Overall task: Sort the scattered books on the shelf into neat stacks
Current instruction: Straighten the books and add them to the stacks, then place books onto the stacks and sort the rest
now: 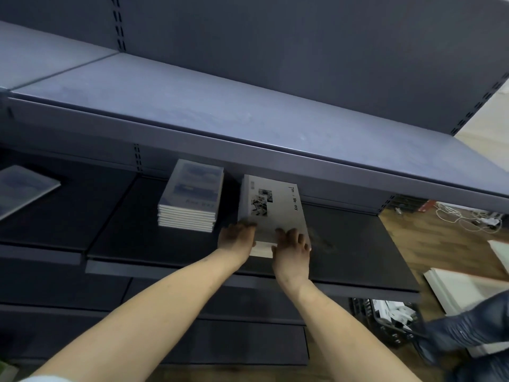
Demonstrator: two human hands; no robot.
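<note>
A stack of white books (275, 208) with small photos on the top cover lies on the dark middle shelf (358, 244). My left hand (237, 236) holds its near left corner, and my right hand (292, 245) lies on its near right corner with fingers over the top cover. To the left stands a neat stack of several blue-and-white books (191, 198). A single blue-grey book (22, 188) lies alone on the neighbouring shelf section at far left.
The upper grey shelf (220, 114) juts out right above the books. Lower shelves run beneath my arms. On the wooden floor at right sit a black crate (385, 318), white cables (462, 216) and white boards (451, 288). A jeans-clad leg (468, 334) shows at bottom right.
</note>
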